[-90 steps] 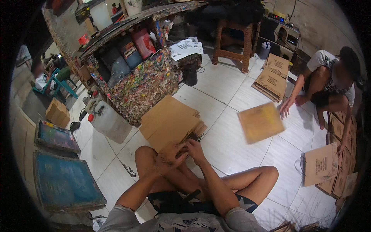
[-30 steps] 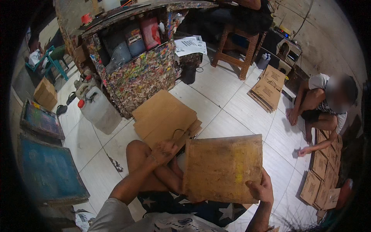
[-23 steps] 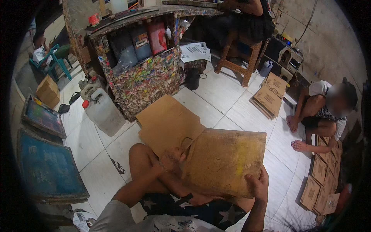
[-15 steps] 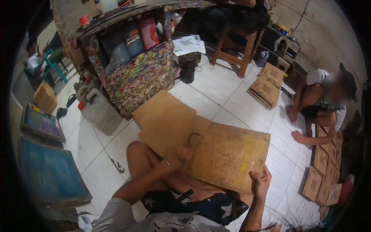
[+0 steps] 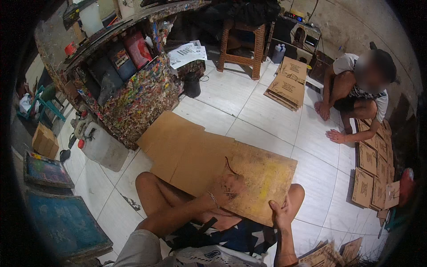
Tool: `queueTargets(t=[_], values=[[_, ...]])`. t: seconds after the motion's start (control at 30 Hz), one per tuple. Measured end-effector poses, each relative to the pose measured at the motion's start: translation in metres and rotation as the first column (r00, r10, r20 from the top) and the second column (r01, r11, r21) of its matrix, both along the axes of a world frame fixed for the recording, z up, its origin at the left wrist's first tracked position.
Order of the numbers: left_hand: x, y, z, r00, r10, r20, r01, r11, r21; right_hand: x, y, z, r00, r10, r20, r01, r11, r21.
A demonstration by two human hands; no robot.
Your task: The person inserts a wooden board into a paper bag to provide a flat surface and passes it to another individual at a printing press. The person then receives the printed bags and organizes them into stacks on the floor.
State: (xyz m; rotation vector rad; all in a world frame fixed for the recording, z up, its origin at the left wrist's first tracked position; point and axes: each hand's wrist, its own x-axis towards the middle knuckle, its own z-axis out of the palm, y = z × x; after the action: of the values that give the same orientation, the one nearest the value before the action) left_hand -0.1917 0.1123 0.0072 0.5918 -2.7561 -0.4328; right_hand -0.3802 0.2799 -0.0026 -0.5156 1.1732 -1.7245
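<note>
A worn yellow-brown board [image 5: 262,171] lies tilted across my lap, with stains and a yellow streak on its face. My right hand [image 5: 279,213] grips its near right edge, thumb on top. My left hand [image 5: 231,186], with a bracelet at the wrist, is closed over the board's left part. From its fingers rises a thin dark cord [image 5: 229,164], curved at the top. Whether that hand also touches the board I cannot tell. Plain brown cardboard sheets [image 5: 187,151] lie overlapping on the floor, partly under the board's left edge.
Ahead on the left stands a paint-crusted workbench [image 5: 129,93], with a grey jerrycan [image 5: 104,147] before it. Blue-faced frames [image 5: 66,224] lie at left. On the right another person [image 5: 356,95] squats beside printed cardboard pieces [image 5: 367,171]. More printed cardboard [image 5: 289,84] is stacked near a woven-pattern stool [image 5: 242,49].
My left hand has moved right, over the board. The dark cord showed as a round loop before and now stands up as a thin curve. My view has shifted to the right.
</note>
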Motion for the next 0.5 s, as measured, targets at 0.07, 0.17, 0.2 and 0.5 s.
queueTargets(t=[0.07,0.17,0.2,0.5], values=[[-0.001,-0.006,0.014,0.998,0.058,-0.032,-0.060,0.997,-0.040,-0.012,0.005,0.000,0.999,-0.023,-0.046,0.022,1.000,-0.011],[0.014,-0.008,0.009,0.961,0.242,-0.132,-0.264,0.945,-0.191,-0.016,0.007,0.006,0.998,-0.022,-0.060,0.022,1.000,0.005],[0.019,-0.011,0.009,0.939,0.319,-0.129,-0.338,0.927,-0.162,-0.017,0.007,0.004,0.999,-0.015,-0.046,0.015,1.000,0.003],[0.032,-0.020,0.000,0.933,0.256,0.253,-0.241,0.966,-0.089,-0.014,0.012,-0.008,0.980,0.051,-0.192,-0.045,0.998,0.037]])
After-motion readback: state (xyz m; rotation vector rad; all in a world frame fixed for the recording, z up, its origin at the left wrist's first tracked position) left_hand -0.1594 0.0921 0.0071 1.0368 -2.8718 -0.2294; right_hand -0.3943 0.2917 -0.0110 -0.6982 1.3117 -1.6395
